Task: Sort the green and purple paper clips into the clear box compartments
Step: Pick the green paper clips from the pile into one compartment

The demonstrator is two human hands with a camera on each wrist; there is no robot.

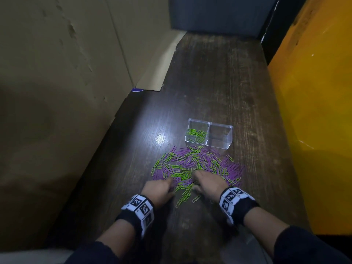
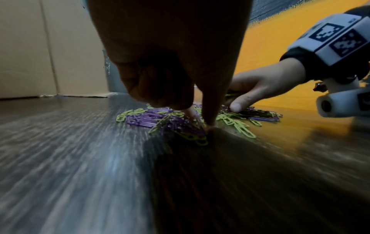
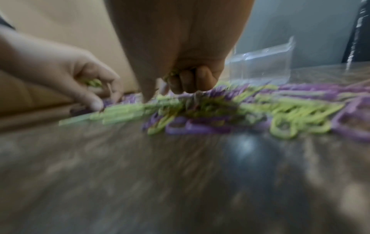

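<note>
A mixed pile of green and purple paper clips (image 1: 196,166) lies on the dark wooden table (image 1: 209,82), just in front of the clear two-compartment box (image 1: 208,133). The box's left compartment holds green clips (image 1: 196,134); its right compartment looks empty. My left hand (image 1: 162,187) sits at the pile's near left edge, fingers curled, and the right wrist view shows green clips (image 3: 92,82) bunched inside it. My right hand (image 1: 206,181) is on the pile's near middle, fingers curled round a bunch of green clips (image 3: 173,74). The wrist views are blurred.
A cardboard wall (image 1: 66,73) runs along the table's left side and a yellow panel (image 1: 314,111) along the right. A dark grey panel (image 1: 215,14) closes the far end. Bare tabletop lies beyond the box.
</note>
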